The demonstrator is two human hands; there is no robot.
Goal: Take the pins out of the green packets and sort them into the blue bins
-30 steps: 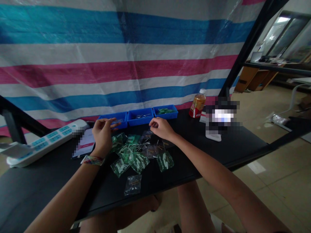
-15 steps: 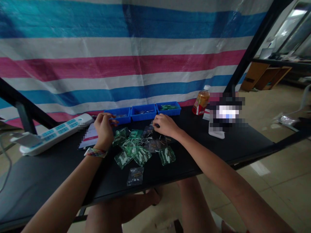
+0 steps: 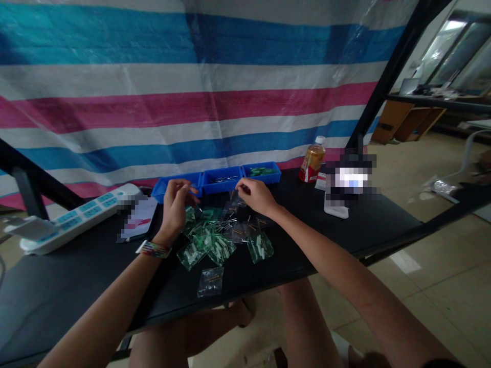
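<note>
My left hand (image 3: 177,204) is over the left blue bin (image 3: 158,190), its fingertips pinched together. A small shiny sliver shows just below them, too small to name. My right hand (image 3: 258,195) is closed in a pinch just in front of the middle blue bin (image 3: 222,187), beside a clear plastic bag (image 3: 231,208); what its fingertips hold is hidden. Beneath and between both hands spreads a pile of green bags (image 3: 209,237) with pale pieces inside, mixed with thin metal pins (image 3: 229,223). Another green bag (image 3: 261,247) lies to the right, and a clear bag with brass-coloured pins (image 3: 210,282) lies nearest me.
The right blue bin (image 3: 262,173) holds green pieces. Behind my left hand's wrist lie a phone (image 3: 140,219) and a white power strip (image 3: 86,214). A drink bottle (image 3: 312,159) and a white object (image 3: 336,205) stand at right. A striped sheet (image 3: 215,112) hangs behind the black table (image 3: 291,255).
My left hand has moved right, away from the phone and towards the right hand. My right hand stays pinched in nearly the same place. The whole view has shifted slightly.
</note>
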